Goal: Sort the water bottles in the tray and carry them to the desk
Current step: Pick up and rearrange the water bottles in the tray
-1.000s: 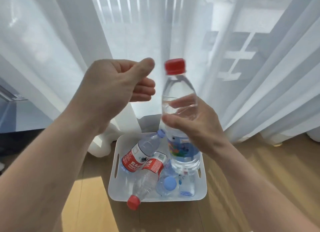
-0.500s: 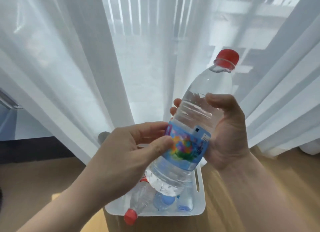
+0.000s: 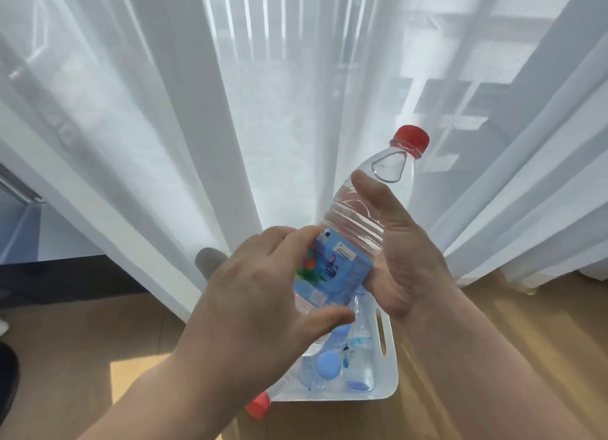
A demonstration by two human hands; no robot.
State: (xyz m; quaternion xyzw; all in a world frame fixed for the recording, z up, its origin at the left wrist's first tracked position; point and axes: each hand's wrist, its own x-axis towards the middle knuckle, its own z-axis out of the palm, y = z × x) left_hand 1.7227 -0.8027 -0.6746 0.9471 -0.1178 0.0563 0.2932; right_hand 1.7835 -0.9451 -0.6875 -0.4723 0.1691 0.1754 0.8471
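two hands on one water bottle [image 3: 353, 242], held tilted above the tray [image 3: 390, 378], red cap [image 3: 413, 138] up and to the right. right hand [image 3: 403, 258] wrapped round the clear ribbed upper part, thumb lying across the front. left hand [image 3: 260, 308] gripping the lower part over the blue label, thumb under, fingers over the top edge of the label. nearly full of water, air bubble showing just below the neck. white tray on the wooden floor [image 3: 526, 324] beneath, just in front of the sheer white curtain [image 3: 263, 110], slot handle visible in its right wall. more bottles lying in the tray: blue cap [image 3: 329, 365] near the middle, clear blue-labelled bottle [image 3: 360, 357] along the right wall, red-capped bottle [image 3: 258, 405] poking over the near left corner. rest of the tray hidden behind the left hand.
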